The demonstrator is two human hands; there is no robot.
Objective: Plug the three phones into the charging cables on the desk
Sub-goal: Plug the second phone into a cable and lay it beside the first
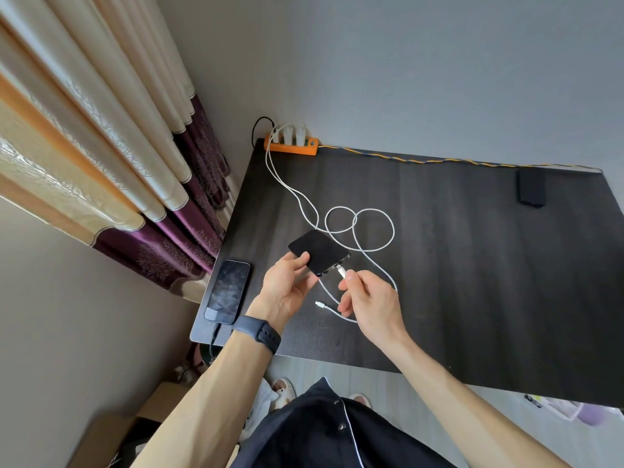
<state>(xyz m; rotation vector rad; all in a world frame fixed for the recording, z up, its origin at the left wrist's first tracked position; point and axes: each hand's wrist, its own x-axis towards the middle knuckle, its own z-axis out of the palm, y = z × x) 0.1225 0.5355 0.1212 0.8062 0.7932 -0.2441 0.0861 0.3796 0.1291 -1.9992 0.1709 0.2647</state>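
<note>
Near the middle of the frame, the left hand (287,282) reaches in from the lower left, palm up, its fingers closed around a dark phone (317,251) held tilted above the desk (472,265). The right hand (368,302) comes in from the lower right, thumb and forefinger pinched on the white cable plug (341,272), its tip just at the phone's lower edge. A second phone (228,292) lies at the desk's left edge, a third (531,188) at the upper right. Another loose cable end (319,304) lies between the hands.
</note>
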